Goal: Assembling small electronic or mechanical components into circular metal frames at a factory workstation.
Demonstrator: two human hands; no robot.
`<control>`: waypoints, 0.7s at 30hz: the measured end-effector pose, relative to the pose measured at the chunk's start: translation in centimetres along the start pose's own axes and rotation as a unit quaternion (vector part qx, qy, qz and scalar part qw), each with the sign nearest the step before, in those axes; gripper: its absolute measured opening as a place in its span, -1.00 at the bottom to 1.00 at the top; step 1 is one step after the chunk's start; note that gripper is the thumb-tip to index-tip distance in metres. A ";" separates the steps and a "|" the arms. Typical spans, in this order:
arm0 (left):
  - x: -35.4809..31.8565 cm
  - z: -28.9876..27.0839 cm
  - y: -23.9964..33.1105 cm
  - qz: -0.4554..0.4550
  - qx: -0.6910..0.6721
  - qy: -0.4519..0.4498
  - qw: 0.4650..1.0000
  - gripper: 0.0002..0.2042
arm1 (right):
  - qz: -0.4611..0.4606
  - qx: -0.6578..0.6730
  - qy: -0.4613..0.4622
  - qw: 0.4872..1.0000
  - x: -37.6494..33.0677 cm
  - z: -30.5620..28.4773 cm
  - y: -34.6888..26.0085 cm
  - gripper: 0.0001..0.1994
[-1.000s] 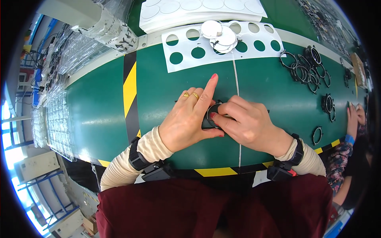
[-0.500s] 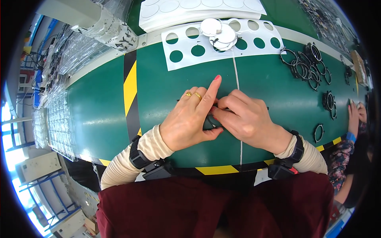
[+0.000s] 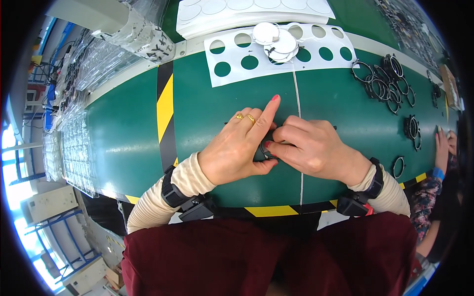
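Observation:
Mostly covered by my fingers, a black ring (image 3: 262, 151) lies low over the green tabletop (image 3: 217, 111) in front of me. My left hand (image 3: 232, 150) grips it from the left, thumb along its near edge and index finger stretched up past it. From the right, my right hand (image 3: 313, 148) is closed in a pinch at the ring's rim. Whether a smaller piece sits between those fingertips is hidden. Further off lies a white sheet with round cutouts (image 3: 229, 56), bearing a small pile of white discs (image 3: 284, 43).
Several black rings (image 3: 380, 89) are heaped at the right, with another pair (image 3: 411, 127) and a single ring (image 3: 398, 166) nearer. A stack of white sheets (image 3: 256, 17) stands at the back. Clear plastic trays (image 3: 76, 153) sit left. A co-worker's hands (image 3: 446, 143) show far right.
My right hand has shifted very slightly at the ring's rim. The left hand keeps its grip. The whole view has moved a little.

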State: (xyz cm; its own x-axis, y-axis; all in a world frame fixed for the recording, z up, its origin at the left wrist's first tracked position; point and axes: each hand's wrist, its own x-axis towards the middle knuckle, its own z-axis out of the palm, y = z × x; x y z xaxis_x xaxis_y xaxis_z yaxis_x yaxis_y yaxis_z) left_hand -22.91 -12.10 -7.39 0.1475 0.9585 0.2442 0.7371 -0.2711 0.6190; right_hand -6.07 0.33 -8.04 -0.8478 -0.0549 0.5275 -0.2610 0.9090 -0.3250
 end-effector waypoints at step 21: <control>0.7 -0.3 0.9 -0.003 0.004 -0.004 1.000 0.04 | 0.150 -0.051 0.084 0.984 -0.2 0.2 -2.0 -0.83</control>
State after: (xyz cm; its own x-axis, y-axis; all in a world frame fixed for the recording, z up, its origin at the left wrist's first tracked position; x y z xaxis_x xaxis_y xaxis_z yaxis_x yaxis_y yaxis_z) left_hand -22.34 -11.73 -6.43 0.1493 0.9606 0.2345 0.7438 -0.2654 0.6135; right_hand -5.47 -1.54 -7.62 -0.7886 0.2841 0.5454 0.0446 0.9110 -0.4100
